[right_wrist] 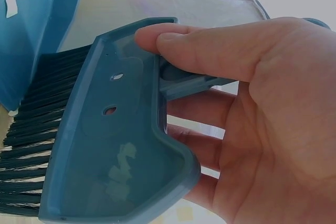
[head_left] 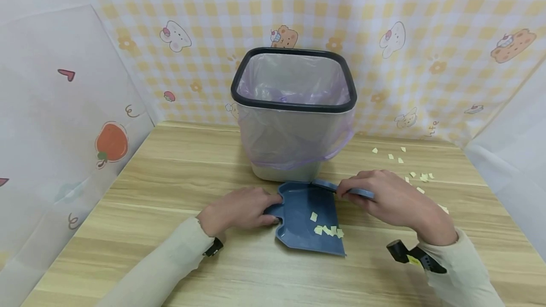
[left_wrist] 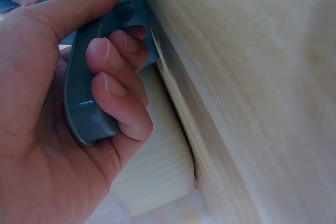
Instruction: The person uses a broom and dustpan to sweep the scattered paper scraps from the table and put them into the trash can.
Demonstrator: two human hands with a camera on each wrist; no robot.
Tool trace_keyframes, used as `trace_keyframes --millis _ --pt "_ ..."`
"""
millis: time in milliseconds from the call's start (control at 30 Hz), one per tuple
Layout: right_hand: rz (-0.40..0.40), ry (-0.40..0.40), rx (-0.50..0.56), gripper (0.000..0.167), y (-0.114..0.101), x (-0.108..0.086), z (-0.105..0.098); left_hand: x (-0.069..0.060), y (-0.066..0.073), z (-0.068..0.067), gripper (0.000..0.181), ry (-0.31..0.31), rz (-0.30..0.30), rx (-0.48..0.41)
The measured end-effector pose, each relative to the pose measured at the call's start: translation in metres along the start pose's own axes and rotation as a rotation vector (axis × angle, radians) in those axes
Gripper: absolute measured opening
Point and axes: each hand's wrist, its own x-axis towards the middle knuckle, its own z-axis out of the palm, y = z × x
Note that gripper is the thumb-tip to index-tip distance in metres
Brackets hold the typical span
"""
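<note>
The blue dustpan [head_left: 300,203] lies on the tabletop [head_left: 187,155] just in front of the bin [head_left: 294,106], holding a few pale yellow paper scraps [head_left: 340,233] on the side away from the bin. The left hand [head_left: 243,208], in front of the bin and to its left, has its fingers curled round the dustpan's handle. The right hand [head_left: 388,198], in front of the bin and to its right, grips the blue brush [right_wrist: 126,129], whose dark bristles face the dustpan. More scraps [head_left: 424,177] lie scattered to the right of the bin. A thin bag [head_left: 294,75] lines the bin, and a checked cloth [head_left: 256,13] with cartoon prints hangs behind it
</note>
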Motion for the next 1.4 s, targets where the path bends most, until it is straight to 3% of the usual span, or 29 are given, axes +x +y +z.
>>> trace_keyframes --millis 733,1000,1400 --pt "0.008 -0.011 0.02 0.033 -0.0006 -0.0004 -0.0019 0.0006 -0.0002 0.0002 0.02 -0.011 -0.002 -0.01" --pt "0.019 -0.036 0.061 0.032 -0.0004 -0.001 -0.0037 0.0009 -0.0011 0.0006 0.02 -0.013 0.005 -0.017" --pt "-0.042 -0.053 0.166 0.029 0.0 0.0009 -0.0035 0.0003 -0.0009 -0.0005 0.02 -0.019 -0.002 -0.026"
